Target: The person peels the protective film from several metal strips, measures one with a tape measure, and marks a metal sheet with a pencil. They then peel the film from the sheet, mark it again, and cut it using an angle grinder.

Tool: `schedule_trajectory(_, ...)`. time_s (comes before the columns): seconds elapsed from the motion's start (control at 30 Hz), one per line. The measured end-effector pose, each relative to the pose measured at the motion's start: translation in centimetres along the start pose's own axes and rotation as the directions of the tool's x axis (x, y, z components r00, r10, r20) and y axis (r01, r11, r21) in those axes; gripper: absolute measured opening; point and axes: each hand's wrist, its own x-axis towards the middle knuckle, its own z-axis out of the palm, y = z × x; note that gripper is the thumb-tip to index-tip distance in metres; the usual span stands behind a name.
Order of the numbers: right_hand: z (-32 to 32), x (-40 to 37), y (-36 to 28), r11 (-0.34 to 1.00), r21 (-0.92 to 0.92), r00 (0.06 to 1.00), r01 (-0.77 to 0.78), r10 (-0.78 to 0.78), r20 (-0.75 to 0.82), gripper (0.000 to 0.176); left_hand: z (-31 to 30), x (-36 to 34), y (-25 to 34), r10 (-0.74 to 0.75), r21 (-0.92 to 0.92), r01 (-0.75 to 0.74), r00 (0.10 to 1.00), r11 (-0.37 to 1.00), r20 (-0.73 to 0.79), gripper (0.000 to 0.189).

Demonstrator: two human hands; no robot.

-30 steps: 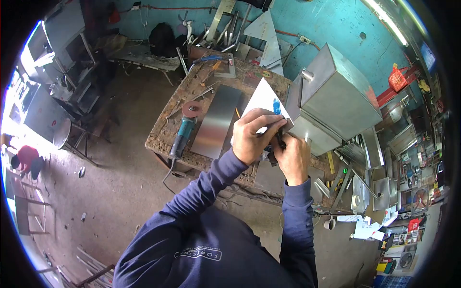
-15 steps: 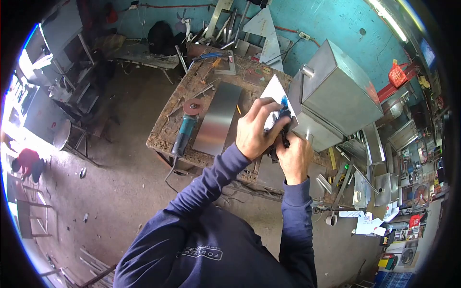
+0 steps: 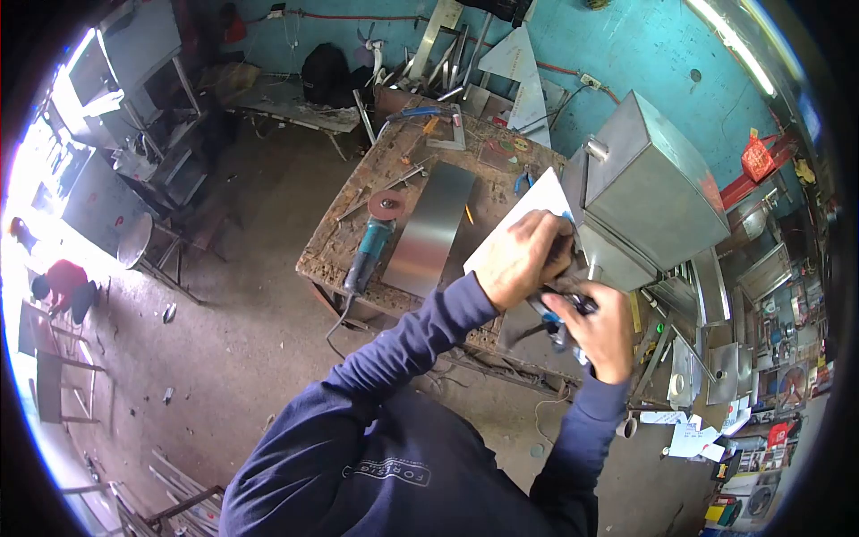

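Observation:
My left hand (image 3: 526,259) is closed, with its fingers curled in front of a white flat sheet (image 3: 503,229). What those fingers grip is hidden, though a bit of blue shows just past the knuckles. Lower and to the right, my right hand (image 3: 601,327) wraps around a dark tool with blue parts (image 3: 557,329); its exact kind is blurred. Both hands are close together over the right part of the wooden workbench (image 3: 335,234). Left of them lie a brushed metal plate (image 3: 431,228) and an angle grinder (image 3: 369,251).
A large metal box (image 3: 658,170) stands right of the sheet. Blue-handled pliers (image 3: 523,181) and a yellow pencil (image 3: 469,214) lie on the bench. The grinder's cord (image 3: 338,331) hangs over the front edge. At far left, a person in red (image 3: 67,285) is crouched.
My right hand has moved down and right, away from my left hand, with the dark tool. The blue item by my left fingers is now mostly hidden. The whole view has shifted slightly.

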Motion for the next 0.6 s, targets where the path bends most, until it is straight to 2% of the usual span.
schedule_trajectory(0.03,-1.1,-0.2,-0.1,1.000,0.001,1.000,0.029,-0.029,-0.005,0.056,-0.1,0.1,0.5,0.013,-0.113,-0.007,0.999,0.994,0.050,0.028)
schedule_trajectory(0.1,-2.5,-0.4,0.3,0.995,-0.040,0.994,0.093,-0.096,-0.059,0.063,1.3,-0.4,0.8,0.047,-0.169,-0.035,0.996,0.985,0.069,0.032)
schedule_trajectory(0.13,-3.1,-0.3,-0.4,0.993,-0.109,0.999,0.045,-0.046,-0.004,0.056,1.9,-0.4,1.2,0.069,-0.112,-0.064,0.997,0.992,0.037,0.034)
schedule_trajectory(0.17,-2.7,-0.3,-0.4,0.993,-0.108,0.999,0.041,-0.042,-0.010,0.056,2.1,-0.5,1.4,0.070,-0.138,-0.065,0.997,0.988,0.034,0.035)
schedule_trajectory(0.23,-1.4,-0.1,0.1,0.984,-0.168,0.970,0.053,-0.091,-0.224,0.045,2.4,-0.6,1.4,0.039,-0.129,-0.032,0.998,0.991,0.054,0.029)
schedule_trajectory(0.27,-1.0,0.0,0.6,0.977,-0.196,0.966,0.078,-0.123,-0.226,0.035,2.5,-0.5,1.3,0.041,-0.130,-0.033,0.998,0.991,0.056,0.029)
schedule_trajectory(0.37,-0.1,0.3,1.0,0.960,-0.273,0.952,0.068,-0.144,-0.269,0.034,2.8,-0.2,0.7,0.086,-0.092,-0.084,0.996,0.992,0.018,0.030)
schedule_trajectory(0.4,0.6,0.7,1.2,0.949,-0.302,0.921,0.086,-0.191,-0.339,0.035,2.9,-0.2,0.2,0.085,-0.066,-0.087,0.996,0.994,-0.024,0.028)
schedule_trajectory(0.47,1.1,1.3,0.9,0.948,-0.314,0.922,0.059,-0.173,-0.347,0.037,3.1,0.0,-1.1,0.119,-0.020,-0.123,0.984,0.992,-0.136,0.023)
schedule_trajectory(0.5,1.3,1.7,0.8,0.945,-0.327,0.922,0.030,-0.153,-0.356,0.039,3.2,-0.2,-1.5,0.121,-0.016,-0.125,0.983,0.992,-0.138,0.023)
schedule_trajectory(0.6,2.1,2.5,0.6,0.938,-0.347,0.903,0.015,-0.162,-0.399,0.044,3.7,-1.2,-2.1,-0.235,-0.149,0.198,0.924,0.969,-0.302,0.016)
